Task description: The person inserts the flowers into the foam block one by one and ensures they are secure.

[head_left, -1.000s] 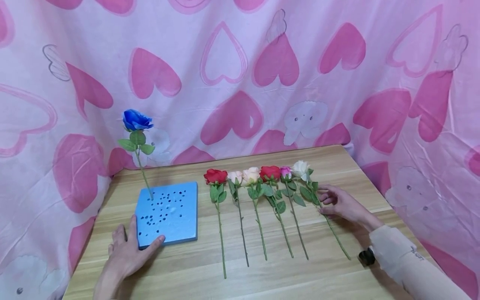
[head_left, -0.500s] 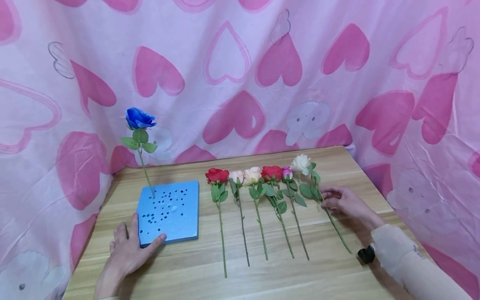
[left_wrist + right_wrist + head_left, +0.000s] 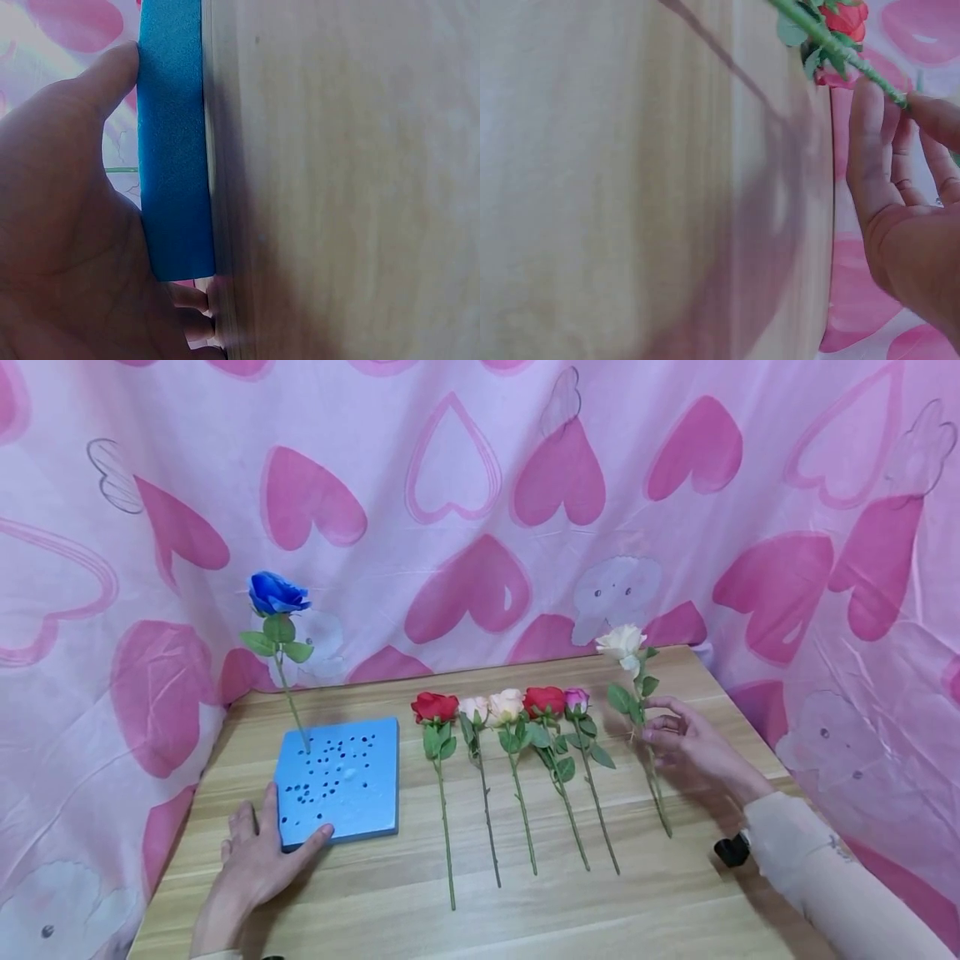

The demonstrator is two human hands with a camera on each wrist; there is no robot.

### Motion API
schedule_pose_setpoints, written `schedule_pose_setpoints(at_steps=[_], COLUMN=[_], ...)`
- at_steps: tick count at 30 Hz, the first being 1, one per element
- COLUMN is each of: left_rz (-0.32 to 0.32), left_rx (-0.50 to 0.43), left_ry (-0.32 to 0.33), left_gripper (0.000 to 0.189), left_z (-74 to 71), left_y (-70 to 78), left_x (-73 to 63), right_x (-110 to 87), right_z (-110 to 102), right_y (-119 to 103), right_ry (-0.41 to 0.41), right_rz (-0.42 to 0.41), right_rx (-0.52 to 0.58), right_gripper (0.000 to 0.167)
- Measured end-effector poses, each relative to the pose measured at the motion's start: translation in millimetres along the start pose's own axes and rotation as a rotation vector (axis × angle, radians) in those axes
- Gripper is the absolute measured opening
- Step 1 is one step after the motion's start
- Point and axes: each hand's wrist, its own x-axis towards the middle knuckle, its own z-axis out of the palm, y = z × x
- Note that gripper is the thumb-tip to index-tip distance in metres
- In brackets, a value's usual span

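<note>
My right hand (image 3: pixel 693 743) pinches the stem of a white rose (image 3: pixel 622 647) between thumb and fingers, below its leaves. The rose leans up off the table, bloom raised; in the right wrist view its green stem (image 3: pixel 832 45) runs from my fingertips. My left hand (image 3: pixel 255 868) rests against the near left corner of a blue foam block (image 3: pixel 360 814), thumb along the front edge and fingers spread by the left side. In the left wrist view the thumb touches the block's edge (image 3: pixel 174 150). A blue rose (image 3: pixel 277 593) stands upright in one of the block's many holes.
Between block and right hand, several roses lie in a row on the wooden table (image 3: pixel 360 910): a red rose (image 3: pixel 435 708), pale pink and cream ones, another red rose (image 3: pixel 543 702) and a small magenta rose (image 3: pixel 577 702). A pink heart-patterned cloth (image 3: pixel 480 460) surrounds the table.
The white rose has been lifted from the table and tilted more upright, its bloom rising, as my right hand closed on its stem. My left hand stays at the block.
</note>
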Motion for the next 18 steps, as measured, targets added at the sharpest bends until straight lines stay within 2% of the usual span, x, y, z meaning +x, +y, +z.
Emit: schedule_pose_setpoints(at_steps=[6, 10, 18], left_rz=[0.002, -0.003, 0.0], left_rx=[-0.002, 0.002, 0.016], left_ry=[0.01, 0.013, 0.024], left_gripper=[0.139, 0.139, 0.138], left_z=[-0.6, 1.2, 2.8], left_y=[0.6, -1.0, -1.3], left_x=[-0.9, -1.8, -1.4], right_x=[11.1, 19.3, 25.8], right_z=[2, 4, 8], right_y=[-14, -23, -39], right_ry=[0.01, 0.009, 0.027], right_rz=[-0.083, -0.108, -0.117], right_rx=[0.078, 0.119, 0.093], right_gripper=[0.05, 0.043, 0.048])
